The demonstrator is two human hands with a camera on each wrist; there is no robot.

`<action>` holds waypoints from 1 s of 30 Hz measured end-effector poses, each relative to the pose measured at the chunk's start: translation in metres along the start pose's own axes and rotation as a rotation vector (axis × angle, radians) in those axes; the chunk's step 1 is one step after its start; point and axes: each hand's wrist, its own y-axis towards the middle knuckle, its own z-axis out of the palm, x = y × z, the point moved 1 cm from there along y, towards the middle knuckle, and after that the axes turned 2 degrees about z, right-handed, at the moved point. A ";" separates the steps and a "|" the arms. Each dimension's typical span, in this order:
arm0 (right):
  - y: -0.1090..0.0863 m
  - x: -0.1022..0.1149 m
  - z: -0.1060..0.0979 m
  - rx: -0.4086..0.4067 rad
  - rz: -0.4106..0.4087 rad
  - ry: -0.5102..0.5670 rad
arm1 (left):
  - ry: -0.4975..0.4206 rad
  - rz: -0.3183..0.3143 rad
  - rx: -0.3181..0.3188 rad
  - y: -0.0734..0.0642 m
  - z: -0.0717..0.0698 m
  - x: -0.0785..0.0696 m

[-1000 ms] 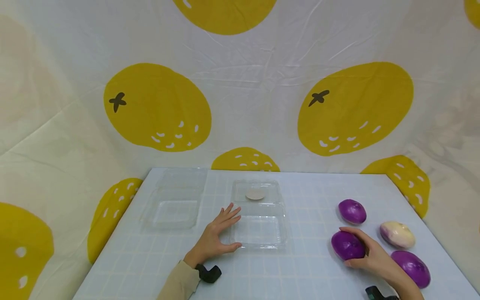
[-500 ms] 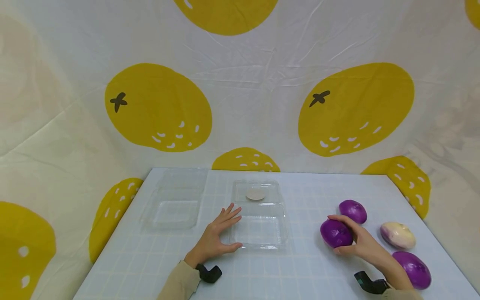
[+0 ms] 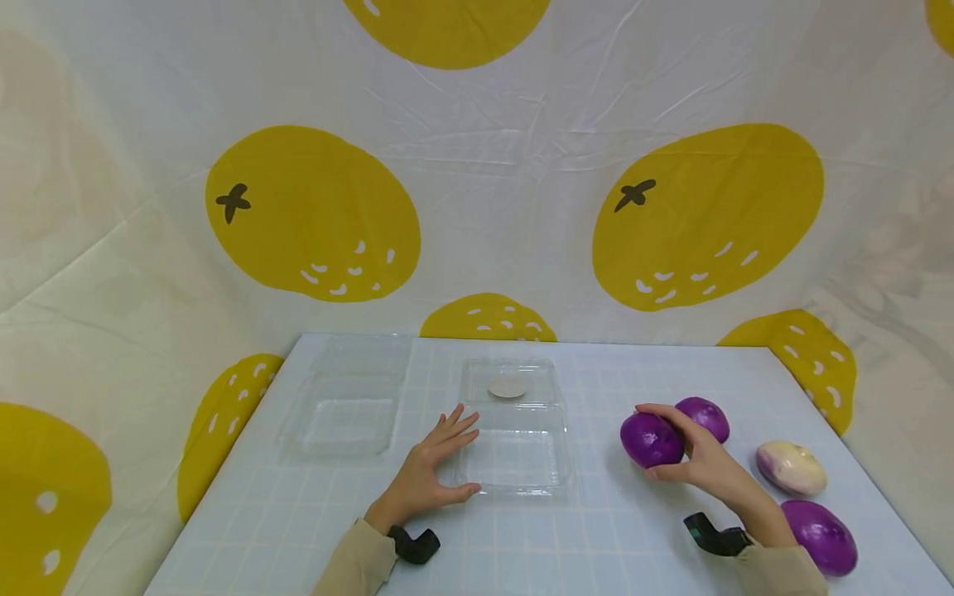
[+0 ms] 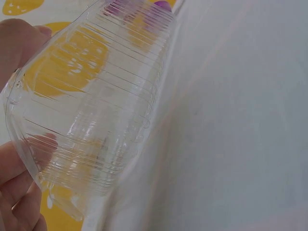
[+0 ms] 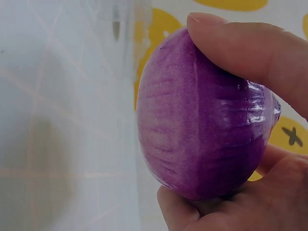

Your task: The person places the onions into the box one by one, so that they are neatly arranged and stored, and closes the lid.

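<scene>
A clear hinged plastic container (image 3: 514, 451) lies with its lid laid back in the middle of the table. My left hand (image 3: 428, 472) is at its left side, fingers and thumb spread along the rim; in the left wrist view fingertips (image 4: 45, 144) show at the clear wall. To the right, my right hand (image 3: 696, 455) grips a purple onion (image 3: 650, 440) between thumb and fingers, off the table with a shadow below it. The right wrist view shows the same onion (image 5: 202, 120) up close, its smooth skin shiny. Just behind the hand lies another purple onion (image 3: 704, 419).
A pale, purple-tinged onion-like vegetable (image 3: 792, 468) and a further purple onion (image 3: 820, 536) lie on the right. A second clear container (image 3: 343, 422) stands open at the left. A round whitish disc (image 3: 508, 386) shows at the middle container's lid. A patterned cloth (image 3: 522, 207) hangs behind the table.
My right hand has lifted the purple onion and carried it left and away from me. My left hand and the containers have stayed in place.
</scene>
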 end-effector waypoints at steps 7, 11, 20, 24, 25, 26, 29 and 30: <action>0.011 0.010 0.006 -0.008 -0.022 0.032 | 0.004 0.016 -0.006 0.000 0.000 0.000; 0.018 0.018 0.010 -0.013 -0.021 0.034 | -0.004 0.015 -0.005 0.001 -0.001 0.000; 0.034 0.030 0.024 -0.009 -0.057 0.089 | -0.006 0.013 -0.007 0.001 -0.001 -0.001; 0.043 0.035 0.032 0.002 -0.083 0.148 | -0.010 0.014 -0.009 0.001 0.000 0.000; 0.045 0.036 0.034 0.002 -0.092 0.159 | -0.008 0.011 -0.008 0.001 0.000 0.000; 0.047 0.038 0.036 0.001 -0.099 0.172 | -0.009 0.008 -0.006 0.001 0.000 0.000; 0.052 0.043 0.042 -0.007 -0.112 0.203 | -0.005 0.002 -0.003 0.000 0.000 0.001; 0.054 0.045 0.044 -0.012 -0.111 0.211 | -0.004 0.000 -0.002 0.000 0.000 0.001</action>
